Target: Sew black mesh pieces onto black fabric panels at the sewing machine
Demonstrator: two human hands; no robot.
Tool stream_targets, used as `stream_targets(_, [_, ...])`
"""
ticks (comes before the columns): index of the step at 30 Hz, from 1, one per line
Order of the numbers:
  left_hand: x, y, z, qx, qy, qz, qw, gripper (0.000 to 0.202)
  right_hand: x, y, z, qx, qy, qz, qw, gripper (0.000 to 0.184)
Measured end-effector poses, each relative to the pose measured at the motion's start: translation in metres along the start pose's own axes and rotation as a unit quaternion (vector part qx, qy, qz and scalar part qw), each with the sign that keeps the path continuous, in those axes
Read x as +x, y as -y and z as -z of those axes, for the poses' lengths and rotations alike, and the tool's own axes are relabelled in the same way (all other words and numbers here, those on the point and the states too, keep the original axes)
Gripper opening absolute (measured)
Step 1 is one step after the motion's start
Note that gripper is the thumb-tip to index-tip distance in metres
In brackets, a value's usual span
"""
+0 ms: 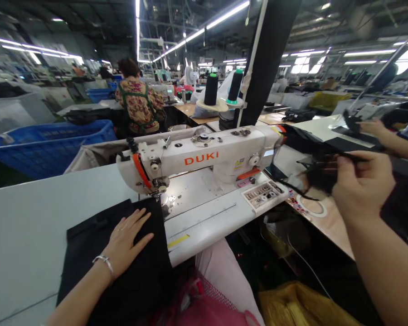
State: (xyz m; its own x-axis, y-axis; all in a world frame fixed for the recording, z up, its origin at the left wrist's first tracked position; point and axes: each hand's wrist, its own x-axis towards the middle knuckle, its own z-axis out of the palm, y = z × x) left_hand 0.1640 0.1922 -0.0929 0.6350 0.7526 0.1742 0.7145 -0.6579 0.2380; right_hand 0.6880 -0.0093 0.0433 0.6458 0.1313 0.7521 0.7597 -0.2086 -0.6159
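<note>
My left hand, with a bracelet at the wrist, lies flat on a black fabric panel. The panel's upper right corner reaches the needle area of the white sewing machine, marked DUKI in orange. Off to the right of the machine, my right hand is raised and closed, with black fabric pinched between thumb and fingers. That fabric is dark and partly blurred, so its shape is unclear. A thin black strip hangs below it.
Black thread cones stand behind the machine. A small parts tray sits at its right end, near a white tape roll. Another person's hand is at the far right. A blue basket stands back left; a person in a floral top sits beyond.
</note>
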Motion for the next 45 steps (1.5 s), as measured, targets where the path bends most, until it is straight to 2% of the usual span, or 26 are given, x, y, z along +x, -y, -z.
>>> stream_targets(3, [-0.005,-0.031,0.017,-0.106,0.001,0.019,0.994,0.055,-0.047,0.062,-0.013,0.208,0.068,-0.038,0.975,0.031])
stream_targets(5, [-0.009,-0.066,0.034,-0.244,0.004,0.029,0.969,0.05,-0.08,0.094,-0.018,0.297,0.153,-0.086,0.939,0.027])
stream_targets(6, [-0.011,-0.084,0.041,-0.335,-0.002,0.028,0.942,0.05,-0.095,0.106,-0.02,0.32,0.211,-0.102,0.918,0.025])
stream_targets(8, [-0.013,-0.116,0.053,-0.539,-0.028,0.035,0.841,0.057,-0.121,0.125,-0.023,0.341,0.326,-0.112,0.875,0.025])
stream_targets(10, [-0.016,-0.136,0.058,-0.666,-0.034,0.047,0.744,0.061,-0.14,0.136,-0.027,0.343,0.409,-0.107,0.839,0.025])
stream_targets(11, [-0.019,-0.141,0.059,-0.703,-0.036,0.059,0.708,0.061,-0.148,0.14,-0.03,0.348,0.435,-0.112,0.823,0.024])
stream_targets(14, [-0.035,-0.142,0.055,-0.763,-0.038,0.112,0.635,0.058,-0.164,0.149,-0.04,0.379,0.446,-0.167,0.793,0.024])
stream_targets(17, [-0.057,-0.139,0.046,-0.796,-0.002,0.156,0.585,0.059,-0.178,0.154,-0.049,0.4,0.399,-0.224,0.794,0.025])
stream_targets(18, [-0.064,-0.139,0.042,-0.796,0.01,0.17,0.58,0.056,-0.183,0.154,-0.051,0.403,0.389,-0.238,0.794,0.025])
stream_targets(20, [-0.074,-0.14,0.035,-0.782,0.014,0.201,0.59,0.046,-0.19,0.154,-0.054,0.41,0.379,-0.259,0.788,0.026])
stream_targets(23, [-0.082,-0.137,0.033,-0.732,-0.031,0.243,0.636,0.029,-0.192,0.15,-0.055,0.444,0.396,-0.278,0.754,0.025])
stream_targets(25, [-0.083,-0.132,0.038,-0.684,-0.06,0.247,0.684,0.021,-0.187,0.146,-0.055,0.459,0.446,-0.266,0.721,0.028])
stream_targets(27, [-0.083,-0.125,0.046,-0.645,-0.061,0.239,0.724,0.015,-0.178,0.143,-0.055,0.436,0.527,-0.226,0.694,0.032])
stream_targets(30, [-0.082,-0.118,0.058,-0.618,-0.031,0.229,0.752,0.01,-0.17,0.144,-0.056,0.363,0.637,-0.161,0.661,0.038])
stream_targets(33, [-0.082,-0.116,0.061,-0.598,-0.028,0.208,0.774,0.007,-0.173,0.154,-0.056,0.307,0.689,-0.115,0.646,0.034])
stream_targets(35, [-0.083,-0.117,0.059,-0.606,-0.061,0.203,0.766,0.009,-0.178,0.161,-0.055,0.291,0.686,-0.104,0.659,0.029])
stream_targets(37, [-0.085,-0.117,0.054,-0.642,-0.094,0.214,0.73,0.015,-0.182,0.167,-0.055,0.295,0.672,-0.111,0.67,0.029])
stream_targets(39, [-0.088,-0.116,0.049,-0.669,-0.1,0.229,0.7,0.022,-0.183,0.169,-0.054,0.311,0.661,-0.12,0.672,0.028])
stream_targets(41, [-0.091,-0.112,0.048,-0.664,-0.108,0.252,0.696,0.023,-0.184,0.168,-0.053,0.328,0.651,-0.127,0.673,0.028])
stream_targets(45, [-0.091,-0.105,0.057,-0.642,-0.189,0.302,0.679,0.023,-0.186,0.164,-0.052,0.362,0.655,-0.145,0.647,0.026])
